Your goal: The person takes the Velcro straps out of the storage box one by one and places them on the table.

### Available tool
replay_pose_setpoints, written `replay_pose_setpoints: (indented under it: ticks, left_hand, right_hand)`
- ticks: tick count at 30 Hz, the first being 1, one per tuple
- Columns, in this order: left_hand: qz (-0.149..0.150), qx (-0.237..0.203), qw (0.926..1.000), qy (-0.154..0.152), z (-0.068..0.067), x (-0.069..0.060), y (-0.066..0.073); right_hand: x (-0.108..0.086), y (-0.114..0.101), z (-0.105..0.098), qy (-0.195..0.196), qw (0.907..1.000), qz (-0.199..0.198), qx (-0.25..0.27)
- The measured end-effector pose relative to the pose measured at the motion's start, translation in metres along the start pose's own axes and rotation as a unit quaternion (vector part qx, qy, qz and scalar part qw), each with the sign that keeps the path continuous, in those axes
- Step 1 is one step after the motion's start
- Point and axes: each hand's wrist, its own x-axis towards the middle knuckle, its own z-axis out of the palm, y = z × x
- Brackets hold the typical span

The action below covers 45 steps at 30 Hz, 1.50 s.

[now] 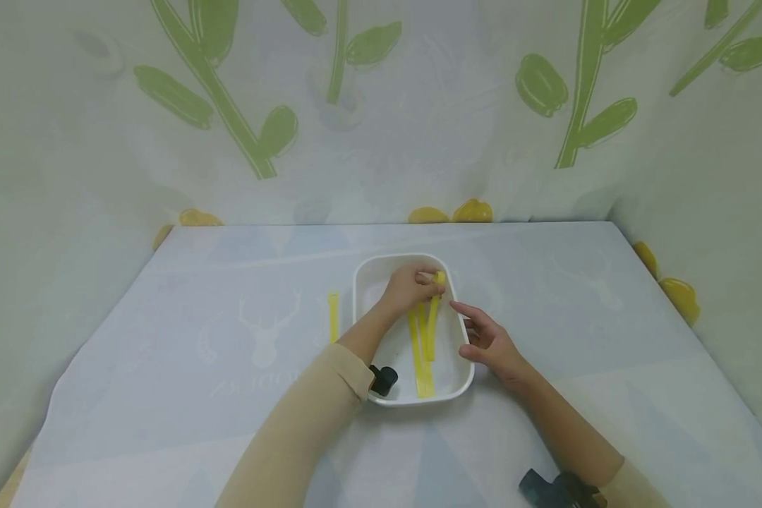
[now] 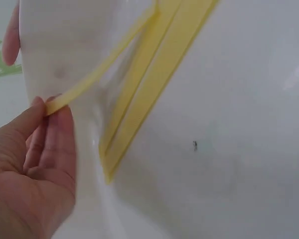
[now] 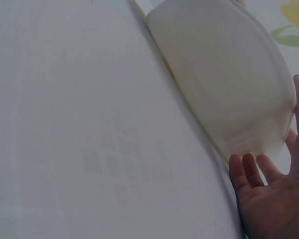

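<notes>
A white rectangular tub (image 1: 387, 349) stands on the table with several flat yellow strips (image 1: 418, 353) lying lengthwise in it. Reaching over its far right part, my left hand (image 1: 408, 288) pinches the end of one yellow strip (image 2: 97, 73) between thumb and fingers. That end is lifted off the tub's floor, while the rest slants down towards the other strips. My right hand (image 1: 492, 349) is at the tub's right side, its fingers loosely bent and spread. In the right wrist view, those fingertips (image 3: 249, 167) are at the tub's outer wall.
Left of the tub, another yellow strip (image 1: 333, 314) lies on the pale patterned tablecloth (image 1: 165, 339), partly hidden by my left arm. Black wrist cameras (image 1: 384, 381) are on both wrists. A leaf-patterned curtain (image 1: 419, 141) hangs behind the table's far edge.
</notes>
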Motion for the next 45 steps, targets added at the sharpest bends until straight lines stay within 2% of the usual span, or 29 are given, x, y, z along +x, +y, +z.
replay_pose_setpoints:
  ticks: [3, 7, 14, 18, 22, 26, 31, 35, 40, 45]
  left_hand:
    - [0.012, -0.058, 0.9982, -0.008, 0.000, 0.001, 0.001]
    - [0.025, -0.091, 0.9954, -0.019, -0.004, 0.002, 0.002]
    - [0.027, -0.114, 0.9928, -0.025, -0.014, 0.002, 0.007]
    - [0.041, -0.118, 0.9917, -0.029, -0.015, 0.001, 0.012]
    - [0.068, -0.130, 0.9882, -0.042, -0.012, 0.000, 0.018]
    - [0.096, -0.149, 0.9823, -0.061, -0.008, -0.002, 0.028]
    - [0.123, -0.182, 0.9727, -0.075, -0.002, -0.005, 0.039]
    - [0.145, -0.210, 0.9636, -0.079, 0.002, -0.007, 0.047]
    - [0.171, -0.245, 0.9506, -0.083, 0.004, -0.008, 0.058]
    - [0.178, -0.268, 0.9440, -0.073, 0.002, -0.010, 0.064]
  right_hand:
    - [-0.001, 0.001, -0.001, 0.003, 1.0000, 0.002, -0.005]
    - [-0.001, 0.003, -0.001, 0.005, 1.0000, 0.004, -0.006]
    - [0.000, 0.004, -0.001, 0.006, 0.9999, 0.001, -0.012]
    - [0.001, 0.004, 0.000, 0.007, 0.9997, -0.014, -0.020]
    - [0.002, 0.000, 0.001, 0.030, 0.9979, 0.023, -0.052]
    - [0.002, -0.005, 0.003, 0.057, 0.9907, 0.089, -0.085]
    - [0.001, -0.009, 0.005, 0.073, 0.9823, 0.134, -0.109]
    - [0.001, -0.010, 0.004, 0.071, 0.9817, 0.133, -0.116]
    - [0.003, -0.009, 0.004, 0.064, 0.9861, 0.104, -0.113]
    - [0.004, -0.009, 0.006, 0.061, 0.9873, 0.089, -0.116]
